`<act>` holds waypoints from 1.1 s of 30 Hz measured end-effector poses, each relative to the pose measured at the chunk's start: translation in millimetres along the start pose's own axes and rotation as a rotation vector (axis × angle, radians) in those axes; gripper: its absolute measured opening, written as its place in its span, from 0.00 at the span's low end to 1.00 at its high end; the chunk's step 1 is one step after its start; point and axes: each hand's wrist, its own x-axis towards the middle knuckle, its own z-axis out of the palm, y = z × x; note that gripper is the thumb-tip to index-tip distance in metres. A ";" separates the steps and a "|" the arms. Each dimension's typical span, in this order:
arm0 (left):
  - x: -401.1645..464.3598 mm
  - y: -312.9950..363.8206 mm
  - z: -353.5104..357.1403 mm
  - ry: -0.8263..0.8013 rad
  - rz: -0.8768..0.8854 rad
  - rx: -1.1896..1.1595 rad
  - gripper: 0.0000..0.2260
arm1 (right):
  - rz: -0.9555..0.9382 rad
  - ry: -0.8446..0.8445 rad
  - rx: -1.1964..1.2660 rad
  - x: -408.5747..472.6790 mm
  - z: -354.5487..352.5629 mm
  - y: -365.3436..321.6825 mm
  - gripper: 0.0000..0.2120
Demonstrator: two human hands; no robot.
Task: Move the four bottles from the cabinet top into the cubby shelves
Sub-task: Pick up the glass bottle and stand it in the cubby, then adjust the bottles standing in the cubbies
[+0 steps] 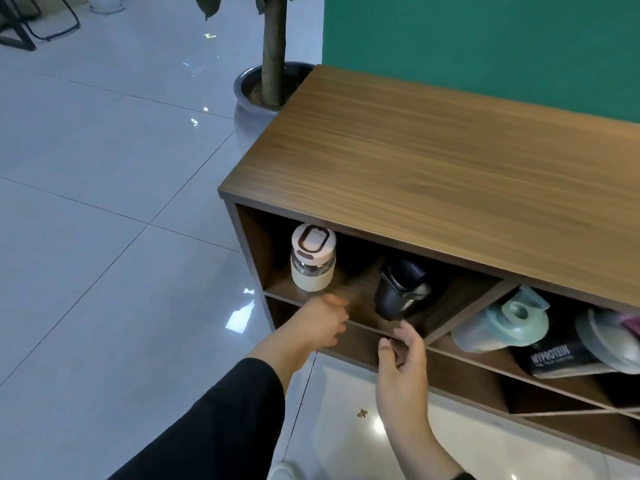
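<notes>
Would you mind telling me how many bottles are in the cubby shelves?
4: a cream bottle and a black bottle in the top-left cubby, a mint-lidded shaker and another bottle, partly cut off, in the next.

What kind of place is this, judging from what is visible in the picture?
Probably an office or gym lounge, though I cannot be sure: glossy tiled floor, a potted tree beside a green wall, and a wooden cubby cabinet holding drink bottles, including a black shaker.

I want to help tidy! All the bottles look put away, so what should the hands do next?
Probably just pull both hands back. The cabinet top is bare, the cream bottle and black bottle share one cubby, two more sit next door, and the left hand and right hand hold nothing.
</notes>
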 end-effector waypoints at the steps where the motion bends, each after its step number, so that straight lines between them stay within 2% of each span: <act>1: 6.1 1.1 6.1 0.023 0.068 0.016 0.18 | 0.019 -0.001 -0.004 2.0 -4.2 -3.8 0.22; 5: 25.1 7.8 25.3 0.066 0.227 0.037 0.27 | 0.056 -0.062 0.058 20.7 -12.5 -25.6 0.33; 10: 62.0 -4.3 41.6 -0.040 0.318 0.028 0.37 | 0.100 -0.113 0.085 47.1 -17.2 -35.5 0.35; 12: 54.7 0.9 46.4 -0.055 0.313 0.014 0.36 | 0.096 -0.121 0.058 56.2 -17.4 -35.9 0.35; 16: 30.1 15.2 46.0 0.081 0.297 0.023 0.25 | 0.099 -0.130 0.021 69.5 -19.8 -32.4 0.34; 18: 26.5 14.1 42.8 0.097 0.290 0.051 0.27 | 0.096 -0.141 -0.016 69.7 -19.1 -29.3 0.34; 22: 29.6 10.7 42.3 0.029 0.276 0.093 0.30 | 0.101 -0.144 -0.011 67.9 -14.7 -22.9 0.34; 33: 34.6 8.5 42.4 0.019 0.295 0.101 0.29 | 0.086 -0.214 -0.046 68.9 -14.6 -20.9 0.34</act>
